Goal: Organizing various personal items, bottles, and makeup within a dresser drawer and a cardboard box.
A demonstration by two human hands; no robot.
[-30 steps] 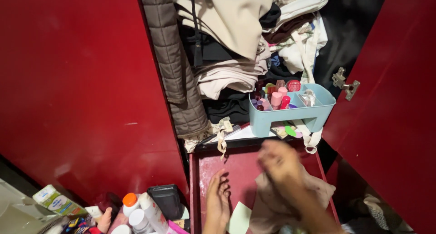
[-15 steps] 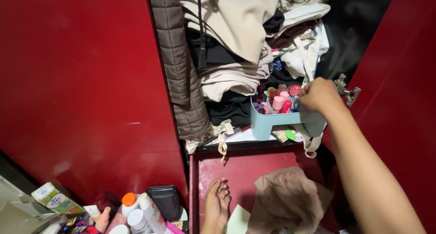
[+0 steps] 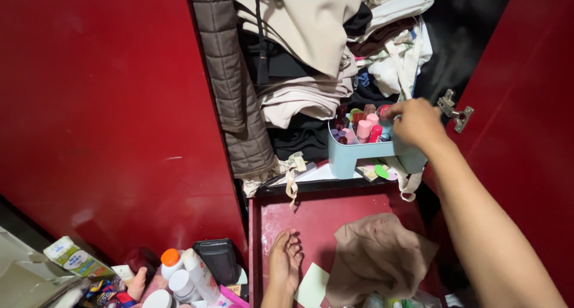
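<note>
Up on the wardrobe shelf, the right hand [image 3: 417, 124] curls over the pale blue plastic caddy [image 3: 359, 153] of small bottles, probably rigid, light and rattly, best gripped by its rim, while the left hand [image 3: 285, 261] lies open in the red drawer [image 3: 317, 215].

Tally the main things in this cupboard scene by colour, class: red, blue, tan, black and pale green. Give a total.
Red: 3, the left door, the right door, the drawer.
Blue: 1, the organiser under the right hand.
Tan: 1, the cloth.
Black: 1, the pouch.
Pale green: 1, the paper by the left hand.
Total: 7.
</note>
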